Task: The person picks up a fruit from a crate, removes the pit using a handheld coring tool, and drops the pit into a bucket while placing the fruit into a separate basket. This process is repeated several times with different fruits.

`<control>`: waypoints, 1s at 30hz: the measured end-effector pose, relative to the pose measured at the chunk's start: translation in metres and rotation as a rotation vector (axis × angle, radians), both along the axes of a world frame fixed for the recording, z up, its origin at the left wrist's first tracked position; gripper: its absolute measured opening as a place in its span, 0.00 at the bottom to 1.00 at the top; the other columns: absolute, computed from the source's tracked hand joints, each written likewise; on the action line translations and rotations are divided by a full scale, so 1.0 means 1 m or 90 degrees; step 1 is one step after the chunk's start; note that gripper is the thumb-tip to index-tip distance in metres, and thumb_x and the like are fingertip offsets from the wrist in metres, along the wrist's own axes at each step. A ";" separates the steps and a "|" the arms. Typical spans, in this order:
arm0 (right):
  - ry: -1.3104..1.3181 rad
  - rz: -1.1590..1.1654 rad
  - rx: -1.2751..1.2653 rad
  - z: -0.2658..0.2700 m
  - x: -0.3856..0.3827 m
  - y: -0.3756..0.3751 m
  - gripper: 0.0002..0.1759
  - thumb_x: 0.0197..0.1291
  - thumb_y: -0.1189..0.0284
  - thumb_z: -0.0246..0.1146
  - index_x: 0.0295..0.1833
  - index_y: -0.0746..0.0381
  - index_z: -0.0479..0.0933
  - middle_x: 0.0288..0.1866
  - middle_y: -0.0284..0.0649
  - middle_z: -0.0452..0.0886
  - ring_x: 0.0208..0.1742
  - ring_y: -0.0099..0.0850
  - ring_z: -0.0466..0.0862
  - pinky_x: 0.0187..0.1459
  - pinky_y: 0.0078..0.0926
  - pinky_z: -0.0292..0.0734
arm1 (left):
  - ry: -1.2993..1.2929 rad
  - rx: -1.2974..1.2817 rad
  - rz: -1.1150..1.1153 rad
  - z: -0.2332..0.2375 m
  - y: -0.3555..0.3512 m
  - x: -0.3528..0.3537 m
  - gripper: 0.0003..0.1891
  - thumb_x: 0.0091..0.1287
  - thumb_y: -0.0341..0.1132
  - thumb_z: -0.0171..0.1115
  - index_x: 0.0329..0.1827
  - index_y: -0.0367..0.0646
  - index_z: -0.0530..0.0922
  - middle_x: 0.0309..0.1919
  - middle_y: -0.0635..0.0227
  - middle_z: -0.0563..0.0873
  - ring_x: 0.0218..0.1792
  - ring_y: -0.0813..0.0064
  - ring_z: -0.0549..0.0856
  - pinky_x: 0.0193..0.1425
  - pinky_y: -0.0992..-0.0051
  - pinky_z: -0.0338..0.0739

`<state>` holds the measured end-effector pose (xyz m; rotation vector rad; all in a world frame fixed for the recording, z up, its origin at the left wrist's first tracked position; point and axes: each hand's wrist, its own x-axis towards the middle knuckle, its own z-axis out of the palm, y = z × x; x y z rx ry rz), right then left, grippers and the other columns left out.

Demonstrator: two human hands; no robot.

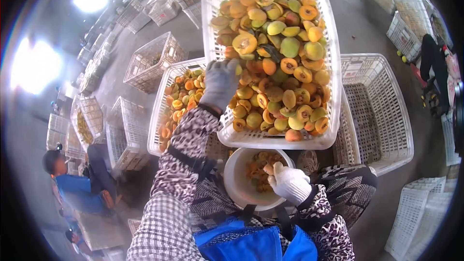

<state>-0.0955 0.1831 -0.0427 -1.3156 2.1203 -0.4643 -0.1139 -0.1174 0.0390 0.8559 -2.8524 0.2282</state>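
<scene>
My left hand (220, 84), in a grey glove, reaches over the left rim of a white plastic crate (278, 141) heaped with cut yellow-green apricots. Its fingers are closed around a greenish apricot half (238, 69), which shows at the fingertips. Lower down, my right hand (291, 183), in a white knitted glove, is over the right side of a white bucket (232, 183). The fingers and thumb there are pinched together; a small peach-coloured bit shows at their tips, too small to name. Orange fruit pieces (258, 174) lie inside the bucket.
Under the heaped crate's left side stands another crate (155, 121) with orange apricot halves. A bare-bottomed crate (386, 92) is at right. More crates (157, 63) stand on the grey floor around. A person in blue (82, 191) sits at left; another person's dark-clothed leg (430, 63) shows at right.
</scene>
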 end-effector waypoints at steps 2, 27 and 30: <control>-0.085 -0.057 -0.019 0.028 -0.005 -0.003 0.17 0.62 0.61 0.57 0.48 0.62 0.72 0.32 0.53 0.82 0.37 0.51 0.84 0.38 0.49 0.79 | 0.156 0.077 -0.071 -0.010 0.011 0.030 0.24 0.63 0.31 0.59 0.64 0.42 0.71 0.54 0.62 0.81 0.58 0.56 0.77 0.67 0.54 0.68; -0.027 -0.126 -0.047 0.059 0.030 -0.081 0.13 0.61 0.64 0.57 0.43 0.62 0.70 0.28 0.46 0.82 0.32 0.44 0.85 0.30 0.41 0.79 | 0.802 1.321 0.275 -0.008 0.111 0.104 0.22 0.72 0.54 0.53 0.39 0.39 0.75 0.33 0.59 0.83 0.36 0.63 0.85 0.45 0.65 0.83; -0.165 -0.140 -0.110 0.060 0.029 -0.078 0.19 0.57 0.64 0.61 0.44 0.69 0.69 0.27 0.53 0.80 0.30 0.50 0.83 0.34 0.40 0.78 | 0.780 1.253 0.304 -0.008 0.111 0.103 0.22 0.72 0.54 0.53 0.35 0.40 0.75 0.28 0.60 0.83 0.30 0.65 0.85 0.38 0.66 0.83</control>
